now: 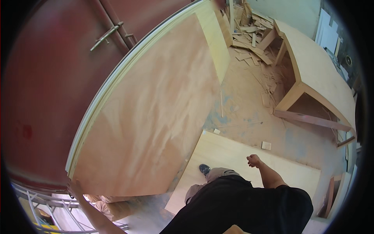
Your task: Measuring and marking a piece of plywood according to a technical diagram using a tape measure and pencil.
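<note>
Large plywood sheets (148, 113) lean in a stack against the dark red metal door on my left, their pale edges lined up. At the stack's near corner is my left hand (74, 188), its fingers closed round the edge of the sheets. My right hand (253, 160) hangs free over a pale wooden board (237, 156) lying on the floor. Its fingers are curled in, and nothing shows in them. One of my shoes (204, 169) is on that board.
A red metal door (58, 78) with a bolt latch (105, 37) stands behind the sheets. On the right is a wood-framed structure with a panel top (323, 66). Wood scraps (253, 43) lie heaped at the back. Metal rails (50, 204) and wrapped bundles (111, 208) are at the lower left.
</note>
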A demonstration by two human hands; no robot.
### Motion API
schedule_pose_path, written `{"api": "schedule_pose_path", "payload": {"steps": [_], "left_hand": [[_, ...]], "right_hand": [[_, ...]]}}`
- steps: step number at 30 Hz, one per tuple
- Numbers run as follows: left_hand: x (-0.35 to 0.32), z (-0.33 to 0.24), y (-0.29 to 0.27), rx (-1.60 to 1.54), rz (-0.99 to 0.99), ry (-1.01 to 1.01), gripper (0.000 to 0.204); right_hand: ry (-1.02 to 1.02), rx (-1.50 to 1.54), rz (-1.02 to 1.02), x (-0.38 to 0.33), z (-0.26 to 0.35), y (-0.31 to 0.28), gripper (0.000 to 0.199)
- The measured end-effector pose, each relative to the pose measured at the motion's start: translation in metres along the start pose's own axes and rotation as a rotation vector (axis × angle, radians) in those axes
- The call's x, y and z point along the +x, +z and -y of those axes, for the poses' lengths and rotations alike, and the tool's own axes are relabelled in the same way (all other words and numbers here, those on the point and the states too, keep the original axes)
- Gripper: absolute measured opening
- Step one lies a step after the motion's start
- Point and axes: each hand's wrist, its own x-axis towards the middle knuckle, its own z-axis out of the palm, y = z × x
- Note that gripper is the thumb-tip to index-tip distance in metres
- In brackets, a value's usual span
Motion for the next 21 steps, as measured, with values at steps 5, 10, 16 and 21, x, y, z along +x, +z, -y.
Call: {"api": "schedule_pose_path", "payload": {"steps": [5,10,16,21], "left_hand": [[-0.033,-0.004,-0.025,-0.124,-0.213,0.196,0.052],[-0.053,0.041,-0.001,-0.213,-0.276,0.169,0.028],[-0.051,0.05,0.018,-0.389,-0.447,0.224,0.024],[-0.06,0.03,-0.008,-0.493,-0.441,0.257,0.022]], "right_hand": [[-0.036,-0.004,-0.021,0.018,0.059,-0.007,0.035],[-0.05,-0.039,0.044,0.01,0.089,0.032,0.033],[-0.033,-0.215,0.254,-0.013,0.091,0.093,0.031],[-0.025,-0.194,0.288,-0.04,0.086,0.103,0.031]]}}
